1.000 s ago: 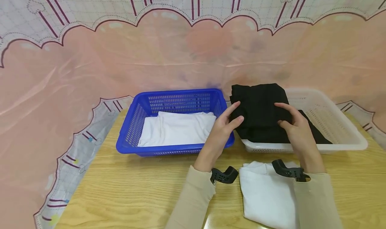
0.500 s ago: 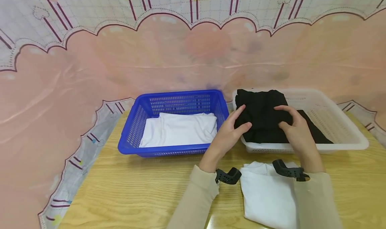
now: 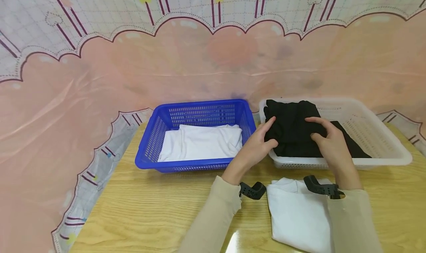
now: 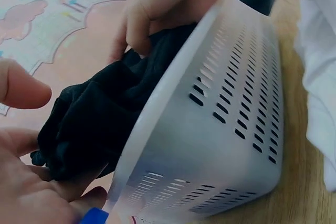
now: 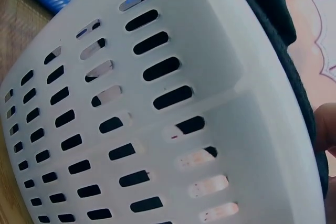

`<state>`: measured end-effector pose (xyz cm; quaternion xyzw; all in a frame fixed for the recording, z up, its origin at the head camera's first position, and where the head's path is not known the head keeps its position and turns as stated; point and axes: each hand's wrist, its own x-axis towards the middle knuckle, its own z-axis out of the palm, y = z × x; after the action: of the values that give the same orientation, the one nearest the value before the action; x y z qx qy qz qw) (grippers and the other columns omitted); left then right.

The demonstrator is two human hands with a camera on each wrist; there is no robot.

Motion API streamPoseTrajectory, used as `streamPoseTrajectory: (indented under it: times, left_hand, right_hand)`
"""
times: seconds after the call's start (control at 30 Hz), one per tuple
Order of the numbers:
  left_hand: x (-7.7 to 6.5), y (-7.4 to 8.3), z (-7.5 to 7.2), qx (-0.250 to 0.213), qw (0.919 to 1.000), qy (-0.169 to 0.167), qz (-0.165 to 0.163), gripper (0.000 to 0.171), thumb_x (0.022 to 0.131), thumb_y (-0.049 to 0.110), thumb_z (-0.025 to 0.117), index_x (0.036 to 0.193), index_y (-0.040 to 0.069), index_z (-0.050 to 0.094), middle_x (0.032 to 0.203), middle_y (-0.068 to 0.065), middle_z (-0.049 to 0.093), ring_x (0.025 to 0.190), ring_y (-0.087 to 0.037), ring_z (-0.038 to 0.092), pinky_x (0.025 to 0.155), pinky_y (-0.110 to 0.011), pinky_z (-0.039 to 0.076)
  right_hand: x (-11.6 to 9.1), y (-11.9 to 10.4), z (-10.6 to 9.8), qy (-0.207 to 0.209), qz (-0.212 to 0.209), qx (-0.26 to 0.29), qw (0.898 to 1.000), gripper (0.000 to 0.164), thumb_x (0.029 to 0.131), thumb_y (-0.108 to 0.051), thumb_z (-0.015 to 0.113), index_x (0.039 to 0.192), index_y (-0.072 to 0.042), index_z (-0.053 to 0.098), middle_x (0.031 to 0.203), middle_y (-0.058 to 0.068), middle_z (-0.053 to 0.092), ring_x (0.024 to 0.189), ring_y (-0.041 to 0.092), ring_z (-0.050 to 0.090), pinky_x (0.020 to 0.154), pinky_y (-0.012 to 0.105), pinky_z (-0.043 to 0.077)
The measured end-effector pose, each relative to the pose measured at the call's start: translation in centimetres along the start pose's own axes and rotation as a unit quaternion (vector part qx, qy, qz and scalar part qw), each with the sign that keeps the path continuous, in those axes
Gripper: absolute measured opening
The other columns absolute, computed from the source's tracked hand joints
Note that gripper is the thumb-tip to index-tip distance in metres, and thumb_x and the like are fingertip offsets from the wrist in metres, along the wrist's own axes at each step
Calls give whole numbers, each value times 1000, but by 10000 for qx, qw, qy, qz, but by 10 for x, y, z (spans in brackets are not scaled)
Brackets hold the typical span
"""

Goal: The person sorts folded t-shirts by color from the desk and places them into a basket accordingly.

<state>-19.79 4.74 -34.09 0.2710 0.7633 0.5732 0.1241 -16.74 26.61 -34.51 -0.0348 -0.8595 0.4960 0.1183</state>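
A folded black cloth (image 3: 293, 129) lies in the left part of the white basket (image 3: 382, 134), on top of another black piece (image 3: 354, 145). My left hand (image 3: 253, 147) is at its left edge; in the left wrist view the fingers lie under the cloth (image 4: 100, 114) and the thumb stands apart from it. The right hand (image 3: 334, 145) holds the right side, with thumb and forefinger on top and the other fingers hidden. In the right wrist view the basket wall (image 5: 210, 51) covers most of the cloth, and only fingertips (image 5: 325, 135) show.
To the left stands a blue basket (image 3: 143, 160) with a folded white cloth (image 3: 208, 144) inside. Another folded white cloth (image 3: 299, 216) lies on the wooden table (image 3: 149, 208), partly under the right sleeve. A patterned curtain (image 3: 186, 71) hangs behind the baskets.
Both hands have lowered the black cloth into the white basket; its left side moved down and right, off the basket's rim. The left hand shifted right with it.
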Motion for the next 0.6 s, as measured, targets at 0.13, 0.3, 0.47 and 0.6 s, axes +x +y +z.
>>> streamPoseTrajectory:
  times: [0.13,0.3,0.47,0.6]
  left_hand:
    - [4,-1,0,200,9997,-108,-15,67,85,19,46,141,35,15,146,11,8,132,-7,9,103,-43,22]
    - [9,-3,2,211,9997,-128,-34,66,86,19,47,142,32,16,145,11,12,131,-6,12,103,-40,23]
    - [11,1,9,401,9989,31,-244,62,87,23,47,141,34,18,145,9,16,131,-9,16,102,-42,25]
    - [14,3,16,661,9966,252,-431,60,88,25,48,140,35,21,145,7,19,131,-11,19,102,-42,27]
  right_hand:
    - [1,1,0,3,58,0,10000,42,92,-10,41,130,-28,45,144,7,23,127,28,21,97,54,22]
    - [1,3,0,50,99,-46,9999,42,93,-10,41,130,-29,45,145,5,20,118,27,27,91,51,25]
    - [3,4,0,282,113,-361,9989,43,91,-8,40,129,-26,45,143,6,26,68,25,37,75,41,28]
    - [4,5,1,388,121,-475,9980,42,90,-7,41,129,-23,46,142,7,27,82,31,40,81,45,26]
